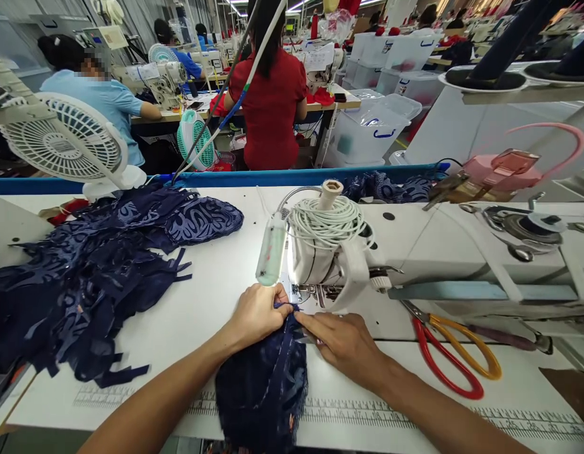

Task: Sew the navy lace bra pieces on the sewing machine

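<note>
White tabletop [207, 284] surrounded the sewing machine [315, 261], in front of which a navy fabric piece [261, 394] stretched lengthwise away, its nearer end pinched by the left hand [258, 315], while the right hand [349, 343] touched its edge, fingers outstretched, any grip impossible to tell.

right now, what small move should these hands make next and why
Perhaps ease the navy cloth slightly toward the sewing machine: the left hand pinches its far edge, the right hand has fingertips beside that pinch, and the edge sits near the needle area.
</note>
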Demonstrator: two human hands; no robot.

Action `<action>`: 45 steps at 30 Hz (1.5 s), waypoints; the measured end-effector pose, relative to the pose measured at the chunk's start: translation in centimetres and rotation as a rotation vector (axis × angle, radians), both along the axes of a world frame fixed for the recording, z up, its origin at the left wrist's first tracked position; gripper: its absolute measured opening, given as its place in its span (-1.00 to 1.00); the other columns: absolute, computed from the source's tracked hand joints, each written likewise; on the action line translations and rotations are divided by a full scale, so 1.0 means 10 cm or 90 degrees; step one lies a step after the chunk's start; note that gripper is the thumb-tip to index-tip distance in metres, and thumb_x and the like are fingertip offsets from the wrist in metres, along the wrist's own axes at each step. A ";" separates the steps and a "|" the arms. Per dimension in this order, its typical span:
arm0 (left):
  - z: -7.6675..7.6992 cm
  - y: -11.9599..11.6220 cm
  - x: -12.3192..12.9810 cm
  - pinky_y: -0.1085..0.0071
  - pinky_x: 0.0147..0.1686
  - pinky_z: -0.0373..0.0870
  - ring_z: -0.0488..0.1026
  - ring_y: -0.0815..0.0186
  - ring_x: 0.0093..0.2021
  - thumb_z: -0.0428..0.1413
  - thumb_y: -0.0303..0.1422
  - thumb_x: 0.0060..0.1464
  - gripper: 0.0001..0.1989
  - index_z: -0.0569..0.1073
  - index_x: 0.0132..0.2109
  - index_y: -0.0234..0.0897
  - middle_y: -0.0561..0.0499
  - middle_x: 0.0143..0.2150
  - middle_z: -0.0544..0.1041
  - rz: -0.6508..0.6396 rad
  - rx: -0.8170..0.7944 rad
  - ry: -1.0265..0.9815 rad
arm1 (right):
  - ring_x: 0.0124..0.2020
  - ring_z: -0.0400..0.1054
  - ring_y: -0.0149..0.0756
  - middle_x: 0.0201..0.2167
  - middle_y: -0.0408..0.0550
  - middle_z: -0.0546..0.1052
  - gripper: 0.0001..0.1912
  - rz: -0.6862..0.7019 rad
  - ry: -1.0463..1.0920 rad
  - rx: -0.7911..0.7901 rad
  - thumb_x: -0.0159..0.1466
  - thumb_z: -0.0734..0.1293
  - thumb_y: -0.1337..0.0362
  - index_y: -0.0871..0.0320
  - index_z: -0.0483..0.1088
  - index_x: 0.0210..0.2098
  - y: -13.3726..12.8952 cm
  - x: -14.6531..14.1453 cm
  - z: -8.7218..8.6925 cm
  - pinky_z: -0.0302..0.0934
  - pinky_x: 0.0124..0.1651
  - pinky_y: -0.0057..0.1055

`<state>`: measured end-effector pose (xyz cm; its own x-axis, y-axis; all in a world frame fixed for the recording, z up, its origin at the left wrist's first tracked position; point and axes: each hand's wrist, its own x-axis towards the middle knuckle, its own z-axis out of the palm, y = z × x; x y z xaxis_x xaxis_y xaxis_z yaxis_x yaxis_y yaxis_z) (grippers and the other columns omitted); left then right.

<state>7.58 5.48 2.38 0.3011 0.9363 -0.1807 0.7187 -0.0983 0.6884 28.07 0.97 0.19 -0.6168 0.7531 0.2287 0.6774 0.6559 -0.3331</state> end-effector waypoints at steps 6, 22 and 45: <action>0.04 -0.01 0.01 0.45 -0.47 0.10 0.30 0.32 -0.45 0.11 -0.37 0.00 -0.91 0.36 -0.44 -0.22 0.10 -0.48 0.41 0.009 -0.017 0.002 | -0.44 0.44 -0.34 -0.30 -0.09 0.62 -0.34 0.007 -0.009 -0.008 0.05 0.16 0.58 0.04 0.40 0.09 -0.03 0.03 0.01 0.20 -0.41 -0.47; 0.04 -0.05 -0.02 0.43 -0.31 0.33 0.46 0.22 -0.23 0.04 -0.35 0.12 -0.90 0.45 -0.27 -0.20 0.04 -0.28 0.51 -0.033 0.015 0.010 | -0.32 0.45 -0.28 -0.27 -0.09 0.60 -0.33 -0.056 -0.138 0.234 0.20 0.20 0.50 0.06 0.17 0.29 -0.14 0.04 -0.25 0.24 -0.33 -0.41; 0.05 -0.07 -0.02 0.38 -0.23 0.40 0.48 0.20 -0.22 0.04 -0.39 0.11 -0.89 0.48 -0.28 -0.20 0.01 -0.32 0.53 -0.027 0.041 -0.001 | -0.29 0.49 -0.06 -0.43 -0.02 0.60 -0.37 -0.072 -0.254 0.049 0.21 0.24 0.35 0.05 0.17 0.28 -0.16 -0.03 -0.17 0.30 -0.40 -0.35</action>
